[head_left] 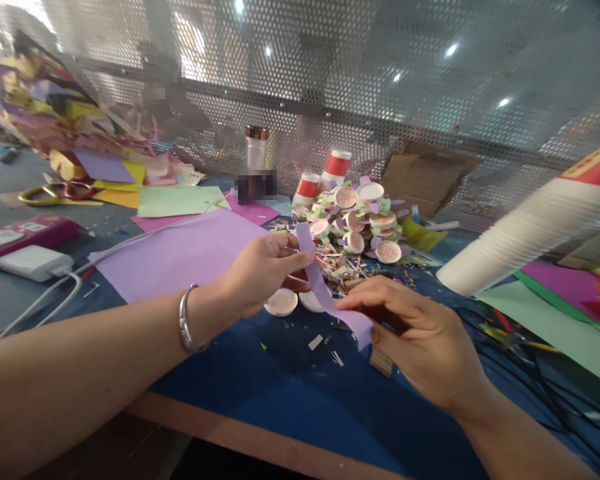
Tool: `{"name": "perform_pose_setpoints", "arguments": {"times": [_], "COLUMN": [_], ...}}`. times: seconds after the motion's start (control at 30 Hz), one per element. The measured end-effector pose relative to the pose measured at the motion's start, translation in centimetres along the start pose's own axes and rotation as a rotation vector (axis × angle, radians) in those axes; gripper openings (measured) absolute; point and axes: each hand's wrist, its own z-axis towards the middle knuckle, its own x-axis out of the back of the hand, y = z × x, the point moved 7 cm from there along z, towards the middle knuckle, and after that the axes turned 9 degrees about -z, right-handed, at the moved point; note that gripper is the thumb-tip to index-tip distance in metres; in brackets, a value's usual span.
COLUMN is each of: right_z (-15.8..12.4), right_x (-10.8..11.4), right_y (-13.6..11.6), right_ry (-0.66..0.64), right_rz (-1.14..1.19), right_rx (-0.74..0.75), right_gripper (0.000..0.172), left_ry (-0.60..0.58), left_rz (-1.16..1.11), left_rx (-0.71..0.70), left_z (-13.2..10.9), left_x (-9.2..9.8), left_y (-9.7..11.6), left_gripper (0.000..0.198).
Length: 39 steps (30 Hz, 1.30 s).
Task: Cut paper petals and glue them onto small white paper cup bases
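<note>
A narrow strip of purple paper (323, 290) stretches between my two hands above the blue table. My left hand (260, 273), with a silver bangle at its wrist, pinches the strip near its upper end. My right hand (415, 333) grips the lower end between thumb and fingers, where the paper curls. Just beneath the strip lie two small white round discs (281, 303), one partly covered by the paper. Behind my hands is a heap of cup bottoms (355, 220) with green and purple paper tabs attached.
Purple sheets (180, 257) and a green sheet (183, 200) lie at left, near scissors (55, 193) and a white charger (35, 263). A long stack of paper cups (530, 227) leans at right, above black cables (535, 373). A perforated metal panel (280, 80) stands behind.
</note>
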Motion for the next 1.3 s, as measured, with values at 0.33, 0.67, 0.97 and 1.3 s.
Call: {"name": "perform_pose_setpoints", "arguments": {"times": [0.33, 0.67, 0.97, 1.3], "right_z": [0.1, 0.1, 0.0, -0.5], "right_x": [0.3, 0.1, 0.9, 0.3], "right_y": [2.0, 2.4, 3.1, 4.5], "right_ry": [0.076, 0.102, 0.173, 0.126], "right_rz": [0.057, 0.066, 0.116, 0.322], "right_rx": [-0.249, -0.306, -0.383, -0.451], "right_gripper": [0.01, 0.016, 0.022, 0.026], "left_ry": [-0.373, -0.356, -0.471, -0.591], "left_rz": [0.232, 0.529, 0.652, 0.67], "left_rx": [-0.024, -0.141, -0.137, -0.073], "left_z": [-2.8, -3.1, -3.5, -3.8], "left_x": [-3.5, -3.3, -4.1, -4.2], "left_y": [0.1, -0.2, -0.1, -0.3], "left_gripper": [0.019, 0.012, 0.011, 0.009]}}
